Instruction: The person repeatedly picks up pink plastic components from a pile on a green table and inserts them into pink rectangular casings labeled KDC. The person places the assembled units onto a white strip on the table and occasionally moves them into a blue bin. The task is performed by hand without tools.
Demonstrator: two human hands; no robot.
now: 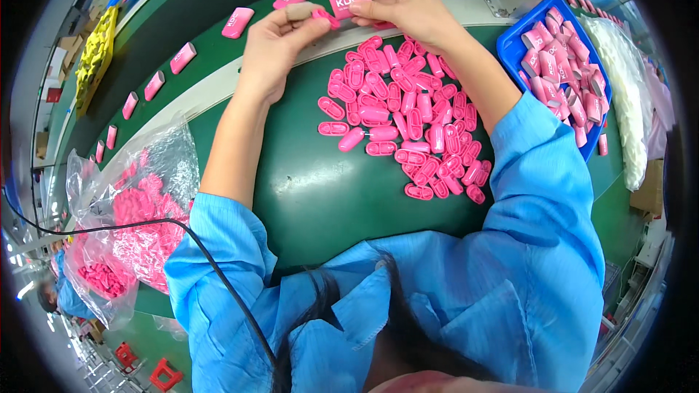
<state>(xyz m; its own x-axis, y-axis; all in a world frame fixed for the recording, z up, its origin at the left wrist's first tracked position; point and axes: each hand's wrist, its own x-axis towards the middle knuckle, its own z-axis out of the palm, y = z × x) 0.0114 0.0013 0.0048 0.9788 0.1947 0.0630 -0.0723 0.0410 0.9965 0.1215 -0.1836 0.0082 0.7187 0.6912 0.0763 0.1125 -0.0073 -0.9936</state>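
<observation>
At the far side of the green table my left hand (280, 40) pinches a small glossy pink plastic piece (326, 17) between thumb and forefinger. A pale cover wraps one of its fingertips. Just right of it, my right hand (408, 7) grips a flat pink cardboard sleeve (341, 6) with white print, its thumb on the printed face. The piece and the sleeve are close together; whether they touch I cannot tell. Nearer to me spreads a loose heap of pink plastic cases (415, 120), oval and hollow, some showing the open side and some the smooth back.
Beyond a pale rail (207, 91), pink sleeved packs (237, 22) lie in a line on a green strip. At right stands a blue tray (515, 36) full of such packs, beside a clear bag (619, 94). Clear bags of pink parts (149, 211) lie left, behind a black cable (218, 266).
</observation>
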